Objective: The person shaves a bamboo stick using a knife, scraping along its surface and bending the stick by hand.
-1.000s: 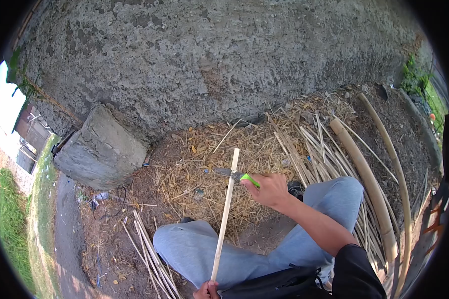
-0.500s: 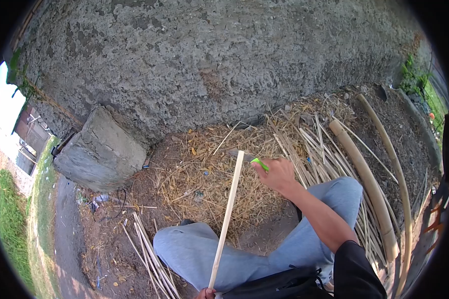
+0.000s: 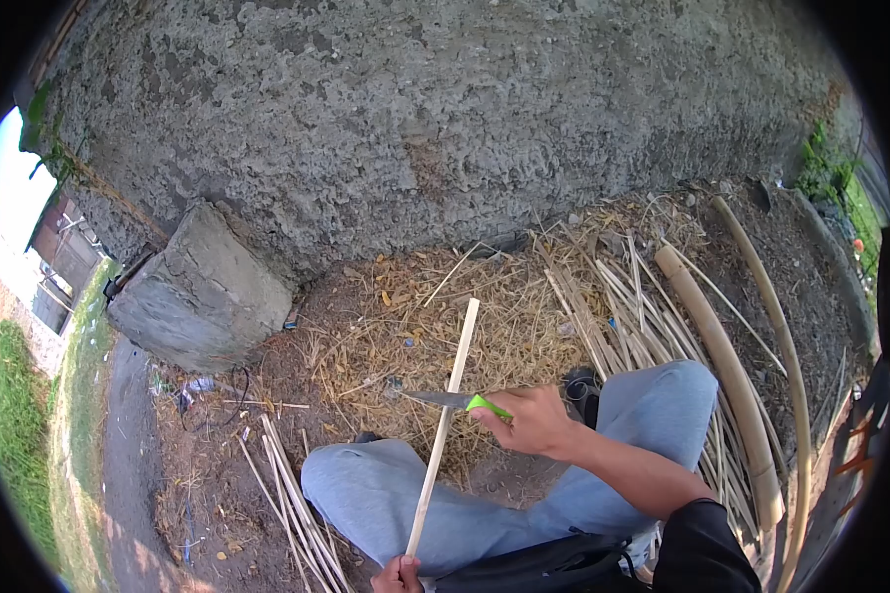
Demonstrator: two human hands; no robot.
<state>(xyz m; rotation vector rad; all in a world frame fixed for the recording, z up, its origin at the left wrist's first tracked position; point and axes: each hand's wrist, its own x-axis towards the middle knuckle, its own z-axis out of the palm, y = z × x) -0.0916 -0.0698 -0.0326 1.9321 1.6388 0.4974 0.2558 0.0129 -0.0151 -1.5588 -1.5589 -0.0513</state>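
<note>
Bamboo strip (image 3: 443, 425) is angling up from the lap toward the far wall (image 3: 445, 128), its near end being pinched in the left hand (image 3: 398, 575), presumably to steady it. Right hand (image 3: 532, 419) is gripping a green-handled knife (image 3: 460, 401), blade crossing the strip mid-length. No readable writing or brand is showing.

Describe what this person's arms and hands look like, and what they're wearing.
Both hands are bare, with no gloves. The right hand leads to a bare forearm and a black sleeve near the elbow. Only part of the left hand shows at the bottom edge. Grey trousers cover the legs.
</note>
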